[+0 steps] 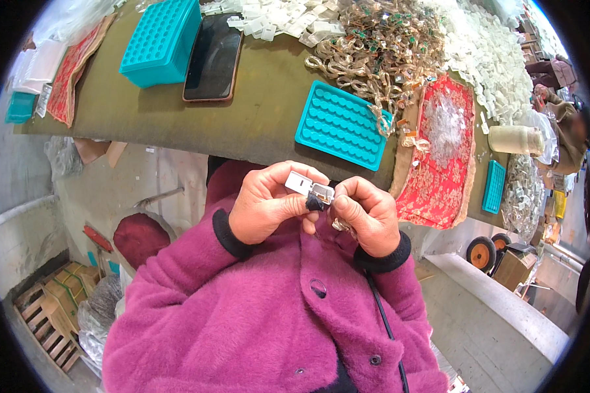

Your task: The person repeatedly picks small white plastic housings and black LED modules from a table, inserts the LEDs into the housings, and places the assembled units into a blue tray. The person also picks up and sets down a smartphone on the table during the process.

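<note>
Just past the table's near edge, my left hand [259, 203] grips a small hinged plastic case [300, 183] with its white lid raised. Black wrapping, perhaps tape, covers the tip of my left thumb [314, 201]. Close against the case's right side is my right hand [375, 216], thumb and forefinger pinched together at its edge. Beneath those fingers shows part of a pale, clear coiled cord [341, 224], held in the right hand. Whatever lies inside the case is too small to make out.
A teal dimpled tray [341, 124] lies ahead, with heaped coiled cords [380, 46] behind it. White plastic cases [488, 65] are piled at far right. Nearby are a red patterned cloth [439, 164], a phone [213, 59] and stacked teal trays [160, 42]. Another person [560, 118] sits at right.
</note>
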